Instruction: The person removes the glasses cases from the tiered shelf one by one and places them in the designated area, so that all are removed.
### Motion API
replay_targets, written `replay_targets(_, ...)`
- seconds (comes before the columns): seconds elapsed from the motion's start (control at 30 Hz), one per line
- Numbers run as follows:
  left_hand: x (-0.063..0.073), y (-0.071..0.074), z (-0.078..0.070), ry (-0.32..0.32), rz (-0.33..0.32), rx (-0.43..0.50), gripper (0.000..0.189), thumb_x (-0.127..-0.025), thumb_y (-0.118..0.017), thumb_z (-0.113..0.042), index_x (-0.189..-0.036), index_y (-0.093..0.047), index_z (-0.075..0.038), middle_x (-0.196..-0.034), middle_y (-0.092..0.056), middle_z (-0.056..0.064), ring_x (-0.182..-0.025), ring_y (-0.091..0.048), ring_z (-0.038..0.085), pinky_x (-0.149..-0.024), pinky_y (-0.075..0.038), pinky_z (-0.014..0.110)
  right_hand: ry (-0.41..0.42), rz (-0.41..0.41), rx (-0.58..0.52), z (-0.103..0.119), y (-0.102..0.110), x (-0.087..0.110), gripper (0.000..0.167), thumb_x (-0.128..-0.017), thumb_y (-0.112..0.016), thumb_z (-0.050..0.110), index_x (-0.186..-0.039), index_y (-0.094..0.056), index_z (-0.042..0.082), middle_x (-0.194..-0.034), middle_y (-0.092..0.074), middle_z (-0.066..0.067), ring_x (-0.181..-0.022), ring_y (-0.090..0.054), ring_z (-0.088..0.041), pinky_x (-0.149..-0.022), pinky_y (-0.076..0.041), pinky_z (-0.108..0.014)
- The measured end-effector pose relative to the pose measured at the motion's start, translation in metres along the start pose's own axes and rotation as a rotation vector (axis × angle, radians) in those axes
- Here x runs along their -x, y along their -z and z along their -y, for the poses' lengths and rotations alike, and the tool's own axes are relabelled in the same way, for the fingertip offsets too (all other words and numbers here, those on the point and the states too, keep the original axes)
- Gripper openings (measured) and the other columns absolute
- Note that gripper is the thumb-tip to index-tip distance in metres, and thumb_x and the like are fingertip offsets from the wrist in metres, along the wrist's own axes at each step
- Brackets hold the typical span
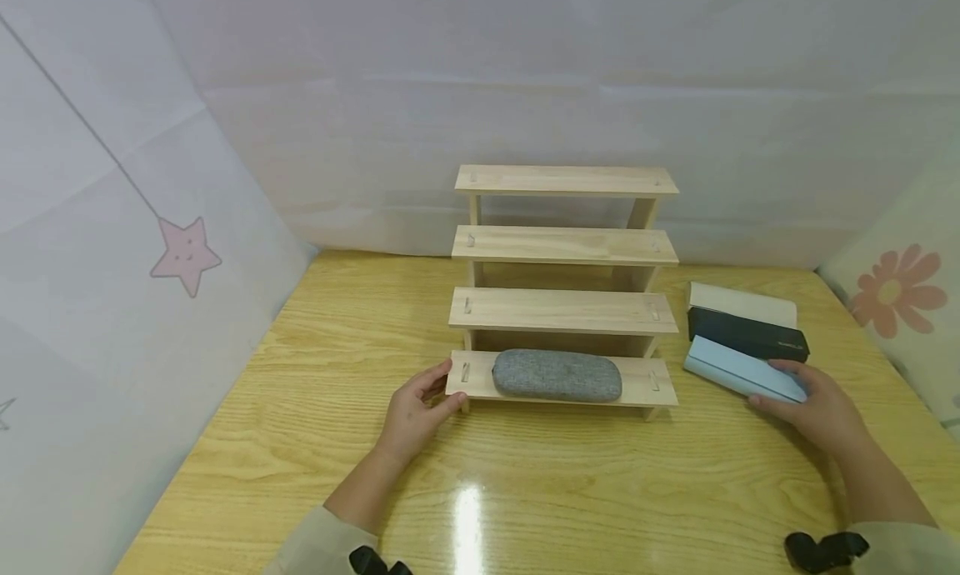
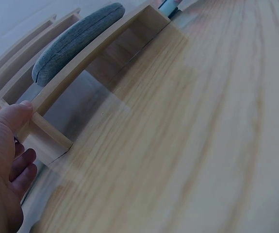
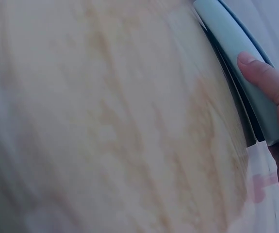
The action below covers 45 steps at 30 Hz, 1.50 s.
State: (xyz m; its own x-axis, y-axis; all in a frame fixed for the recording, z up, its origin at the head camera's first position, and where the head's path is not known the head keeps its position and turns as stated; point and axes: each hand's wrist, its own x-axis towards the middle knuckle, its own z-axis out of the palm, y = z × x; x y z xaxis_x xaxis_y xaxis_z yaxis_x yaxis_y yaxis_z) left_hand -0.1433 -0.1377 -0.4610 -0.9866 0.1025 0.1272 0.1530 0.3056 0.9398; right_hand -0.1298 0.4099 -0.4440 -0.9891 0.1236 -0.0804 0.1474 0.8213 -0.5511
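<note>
One right hand (image 1: 821, 408) grips a pale-blue oblong case (image 1: 738, 370); the left hand (image 1: 415, 412) pinches a pale wooden four-tier stand (image 1: 562, 310) at its lowest shelf (image 1: 637, 381).

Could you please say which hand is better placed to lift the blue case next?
Probably the right hand: its grip is on the blue case, while the left hand holds the lowest shelf.
</note>
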Motion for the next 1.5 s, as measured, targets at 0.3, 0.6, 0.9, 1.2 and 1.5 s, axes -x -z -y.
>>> replay_targets(0.3,0.001,0.000,0.001,0.007,0.006,0.010,0.059,-0.084,-0.078,-0.016,-0.136,-0.055,-0.002,-0.142,-0.055,0.014,-0.125,-0.059,0.029,-0.105,-0.051,0.038,0.026,-0.018,0.001,-0.007,-0.006,-0.002,0.088,-0.085,-0.073,0.048,-0.145,-0.036,-0.005,-0.142,-0.030,-0.045,-0.124,-0.032,-0.064,-0.094,-0.032,-0.075)
replay_targets(0.6,0.001,0.001,0.003,0.005,0.004,0.023,0.058,-0.084,-0.078,-0.021,-0.135,-0.057,-0.004,-0.141,-0.056,0.012,-0.124,-0.059,0.028,-0.105,-0.051,0.037,0.054,-0.038,-0.011,-0.014,-0.011,-0.003,0.085,-0.085,-0.075,0.044,-0.145,-0.037,-0.004,-0.143,-0.031,-0.044,-0.124,-0.032,-0.064,-0.093,-0.033,-0.073)
replay_targets(0.9,-0.001,-0.002,0.004,0.022,0.002,0.005,0.057,-0.085,-0.077,-0.013,-0.136,-0.055,-0.001,-0.142,-0.055,0.014,-0.125,-0.058,0.030,-0.106,-0.050,0.038,0.040,-0.103,0.003,-0.019,-0.010,-0.002,0.090,-0.086,-0.073,0.044,-0.147,-0.031,-0.008,-0.143,-0.026,-0.045,-0.129,-0.024,-0.064,-0.100,-0.026,-0.078)
replay_targets(1.2,-0.001,-0.001,0.003,0.001,-0.001,0.004,0.057,-0.085,-0.077,-0.014,-0.135,-0.055,0.000,-0.141,-0.055,0.015,-0.124,-0.059,0.030,-0.105,-0.051,0.038,-0.147,-0.150,-0.082,-0.022,-0.005,0.000,0.102,-0.089,-0.066,0.052,-0.153,-0.013,-0.008,-0.152,-0.014,-0.042,-0.138,-0.017,-0.061,-0.109,-0.022,-0.075)
replay_targets(1.5,0.000,0.000,0.000,0.002,0.008,0.018,0.059,-0.084,-0.078,-0.018,-0.136,-0.056,-0.002,-0.141,-0.055,0.014,-0.125,-0.058,0.030,-0.105,-0.051,0.037,-0.240,-0.145,-0.095,-0.020,-0.003,0.000,0.104,-0.090,-0.060,0.058,-0.153,-0.009,-0.007,-0.153,-0.012,-0.041,-0.139,-0.015,-0.060,-0.111,-0.021,-0.073)
